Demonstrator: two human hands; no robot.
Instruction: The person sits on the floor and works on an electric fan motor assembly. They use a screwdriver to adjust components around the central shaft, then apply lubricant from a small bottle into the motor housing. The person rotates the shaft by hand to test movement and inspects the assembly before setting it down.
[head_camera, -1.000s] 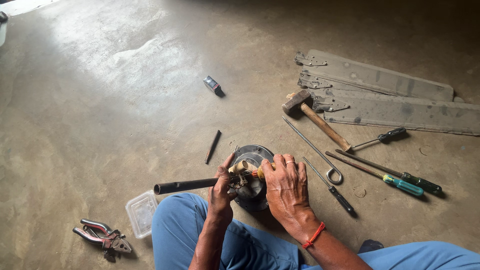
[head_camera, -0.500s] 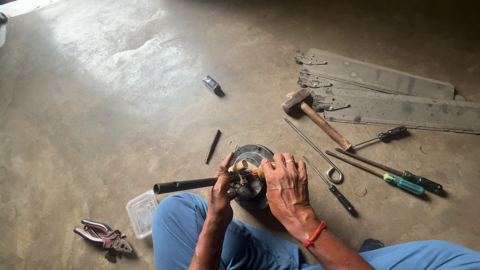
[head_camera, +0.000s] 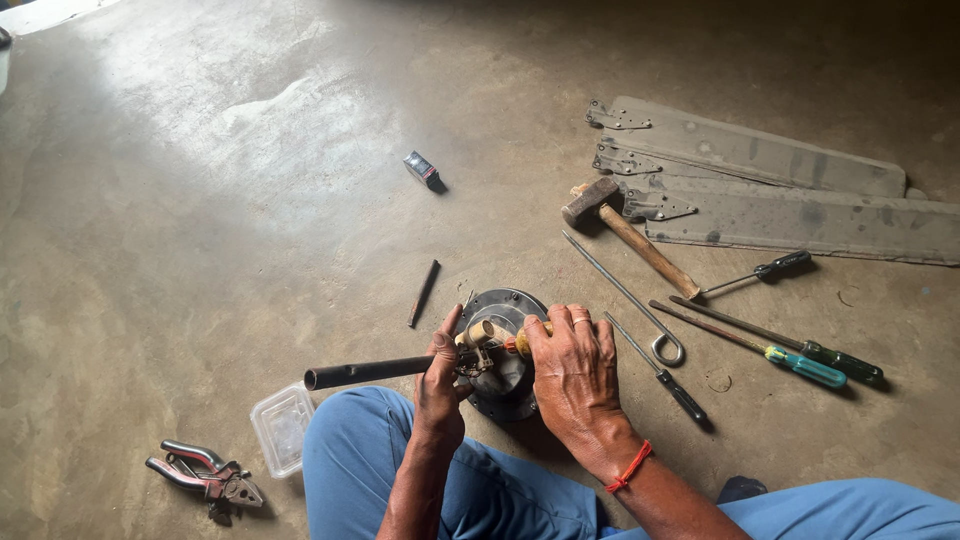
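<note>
Motor housing, round and dark, sits on the floor right between your knees, and both hands are on it; your left hand is curled around the dark rod where it meets the housing, thumb up, fingers wrapped on the rod; your right hand lies over the housing's right side, fingers folded down onto a yellow-handled tool, though your knuckles hide how tightly they pinch it; the rod sticks out level to your left, over your blue trouser leg.

Nearest you on the left: one clear plastic box just beside your knee, and one pair of red-handled pliers a little further out; nothing lies on top of the housing but your own hands.

To the right, count the long tools: one black-handled screwdriver near your right hand, one steel pin with a loop end beside it, one teal-handled screwdriver, one green-handled screwdriver, one small black-handled screwdriver; one hammer with a wooden handle lies beyond them.

Further out: one short black stick ahead of the housing, one small box well apart on the bare concrete; farthest right, three grey fan blades stacked side by side, brackets toward the hammer.
</note>
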